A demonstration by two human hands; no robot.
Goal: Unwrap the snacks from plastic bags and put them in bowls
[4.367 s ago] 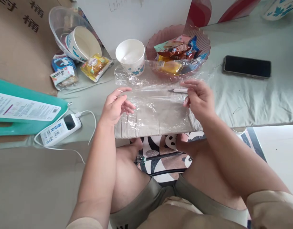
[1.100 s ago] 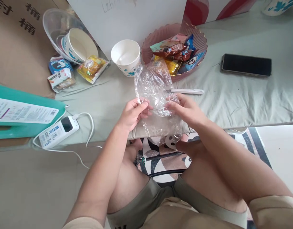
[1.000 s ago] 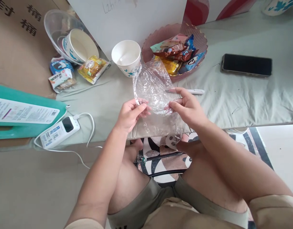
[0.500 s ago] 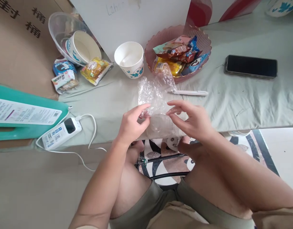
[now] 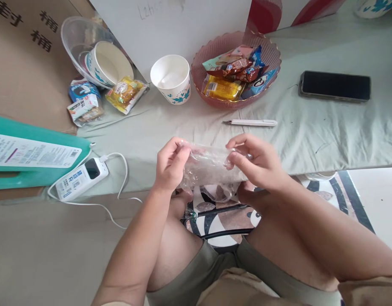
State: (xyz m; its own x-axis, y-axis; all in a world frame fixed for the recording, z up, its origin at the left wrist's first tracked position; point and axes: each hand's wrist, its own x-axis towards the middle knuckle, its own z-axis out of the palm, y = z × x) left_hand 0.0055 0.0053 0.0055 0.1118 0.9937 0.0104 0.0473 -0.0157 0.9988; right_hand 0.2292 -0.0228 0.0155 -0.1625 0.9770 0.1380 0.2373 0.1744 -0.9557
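Note:
A clear, crinkled plastic bag (image 5: 208,168) stretches between my two hands at the near edge of the cloth-covered surface, its lower part hanging over that edge. My left hand (image 5: 172,163) pinches its left end between thumb and fingers. At the right end, my right hand (image 5: 255,159) holds the plastic with thumb and bent fingers. Beyond the hands lies a white pen-shaped tool (image 5: 250,123) with a dark tip. Farther back stand a white paper cup (image 5: 171,80) with a blue leaf pattern and a pink ribbed bowl (image 5: 204,95) of wrapped snacks.
At the left are a tilted clear bowl (image 5: 71,42) holding another paper cup (image 5: 111,63), several snack packets (image 5: 126,94), a green jug (image 5: 39,148) and a white power bank (image 5: 83,178) with its cable. A black phone (image 5: 335,86) lies at the right.
The plastic bag has folded down from near the pink bowl toward me and now hangs over the edge. My left hand has closed on it and shifted slightly left.

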